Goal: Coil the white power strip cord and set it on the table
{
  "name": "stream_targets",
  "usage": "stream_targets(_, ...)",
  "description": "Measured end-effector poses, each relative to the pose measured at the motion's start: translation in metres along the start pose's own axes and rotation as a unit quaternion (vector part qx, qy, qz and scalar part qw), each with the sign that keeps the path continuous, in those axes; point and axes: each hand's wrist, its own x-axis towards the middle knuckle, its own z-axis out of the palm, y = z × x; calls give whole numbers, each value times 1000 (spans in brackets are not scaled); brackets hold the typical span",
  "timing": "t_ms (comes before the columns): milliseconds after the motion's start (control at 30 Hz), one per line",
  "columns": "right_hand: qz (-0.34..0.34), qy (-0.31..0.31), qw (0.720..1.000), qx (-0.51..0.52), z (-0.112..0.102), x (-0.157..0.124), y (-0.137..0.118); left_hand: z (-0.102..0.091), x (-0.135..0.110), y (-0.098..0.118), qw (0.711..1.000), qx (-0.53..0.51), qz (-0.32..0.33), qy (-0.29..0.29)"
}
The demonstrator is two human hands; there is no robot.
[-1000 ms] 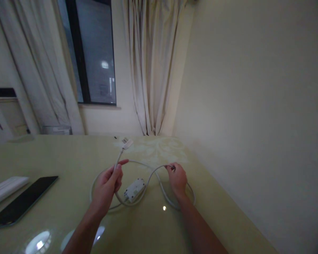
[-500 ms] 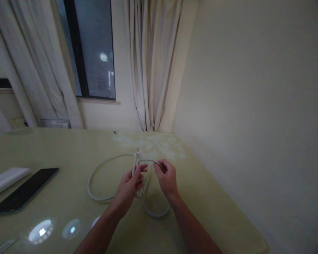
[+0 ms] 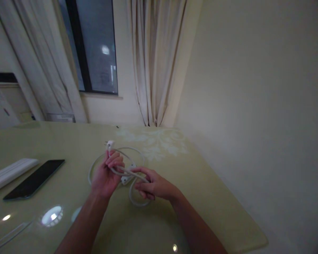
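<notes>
A white power cord (image 3: 134, 151) lies in loops on the pale green table (image 3: 190, 183). My left hand (image 3: 106, 174) is closed around the cord just below its white plug (image 3: 110, 144), which sticks up above my fingers. My right hand (image 3: 151, 185) pinches a cord loop with thumb and fingers, close to the left hand. A small white socket block (image 3: 127, 178) shows partly between my two hands, on the table. The rest of the cord curves out to the left and hangs below my right hand.
A black phone (image 3: 34, 179) lies flat at the left, beside a long white object (image 3: 9, 173). The wall runs along the table's right edge. Curtains (image 3: 153, 60) and a dark window (image 3: 95, 46) stand behind the table's far edge.
Both hands moved left and nearer to me, gathering the cord into tighter loops. The plug swung left above my left hand. My right hand dropped lower onto a loop.
</notes>
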Motion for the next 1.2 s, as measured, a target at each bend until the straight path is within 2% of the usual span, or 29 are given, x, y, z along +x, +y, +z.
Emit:
stream_targets(67,-22,21,999,-34,-5,-2,-2,-2,-2,9,999,9,-15,-47)
stream_targets(133,-72,96,985,-124,-10,-3,0,-5,-3,17,996,47,-20,-73)
stream_targets(167,-101,140,968,-183,-14,-3,2,-7,-3,21,994,70,-24,-81)
stream_targets(233,-154,220,913,-309,-26,-2,9,-9,-3,30,988,113,-37,-95)
stream_targets(333,-202,300,821,-442,-52,-6,21,-10,-5,48,979,164,-37,-119)
stream_targets(400,-210,339,778,-486,-72,-12,27,-10,-6,60,973,194,-29,-124)
stream_targets(467,-204,367,751,-509,-88,-17,29,-11,-6,71,969,219,-14,-109)
stream_targets(567,-159,376,745,-527,-99,-22,29,-13,-2,82,971,228,28,-68)
stream_targets(633,-71,363,748,-552,-97,-21,25,-16,3,84,971,228,55,-39)
stream_targets(733,72,334,731,-591,-85,-16,17,-19,9,81,965,257,61,4)
stream_targets(867,156,319,711,-607,-65,-5,10,-21,12,69,937,335,91,24)
stream_targets(967,203,312,700,-610,-54,1,10,-18,7,60,918,387,92,-6)
stream_targets(1033,224,313,694,-608,-50,3,11,-14,1,57,924,375,54,-48)
stream_targets(1133,242,314,693,-602,-47,3,12,-8,-11,58,953,278,2,-124)
stream_targets(1200,247,313,698,-594,-45,3,11,-6,-18,59,969,189,0,-159)
